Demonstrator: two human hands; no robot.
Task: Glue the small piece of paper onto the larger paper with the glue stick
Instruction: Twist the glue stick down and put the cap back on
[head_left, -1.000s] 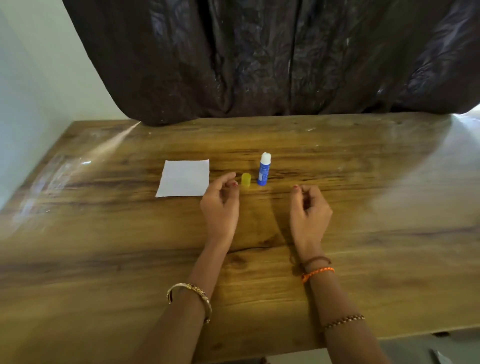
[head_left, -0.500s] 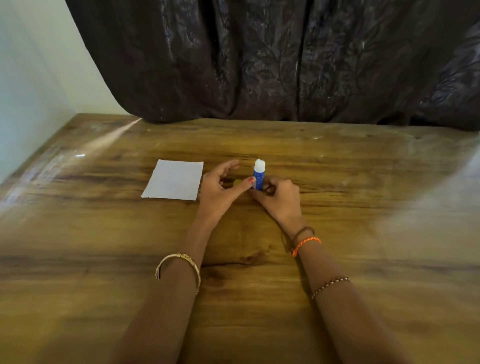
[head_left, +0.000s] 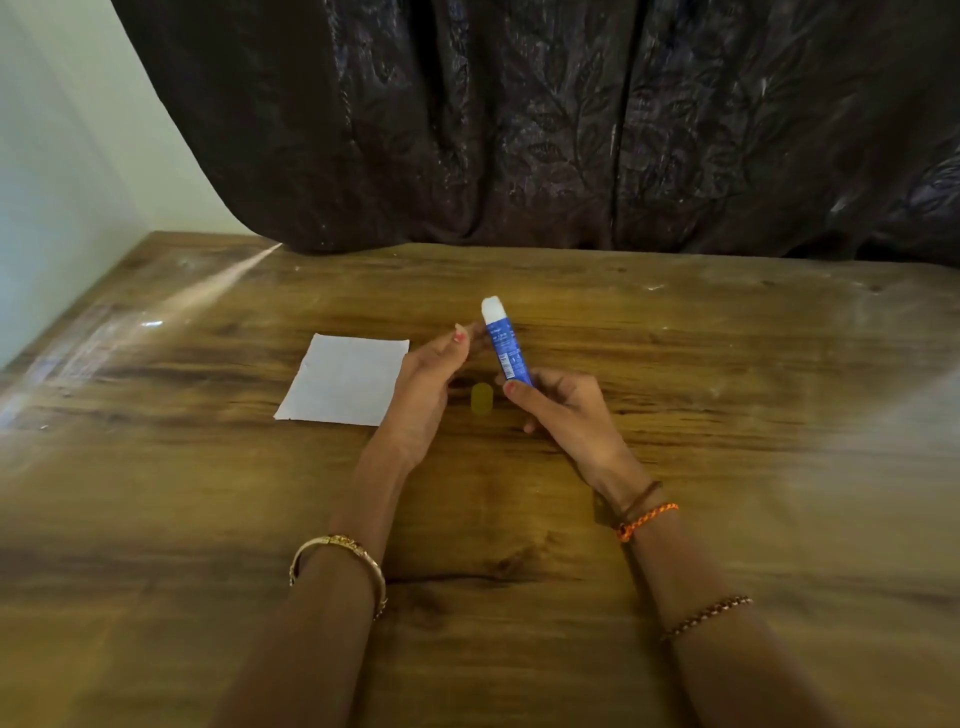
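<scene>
Already the right hand (head_left: 566, 415) is clamped on the glue stick (head_left: 503, 345), its white cap apparently on; the left hand (head_left: 431, 387) hovers empty beside it; the larger paper (head_left: 343, 379) lies left, a yellowish piece (head_left: 481, 399) between the hands; uncapping could scatter it.

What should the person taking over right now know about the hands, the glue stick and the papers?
Right hand: grips the glue stick by its base, lifted, white cap on.
Left hand: open beside the stick, fingertips near it, holding nothing.
White paper: flat on the table, left of the hands.
Small yellow piece: on the table between the hands.
Done: stick picked up.
Left: uncap, apply glue, press yellow piece onto paper.
</scene>
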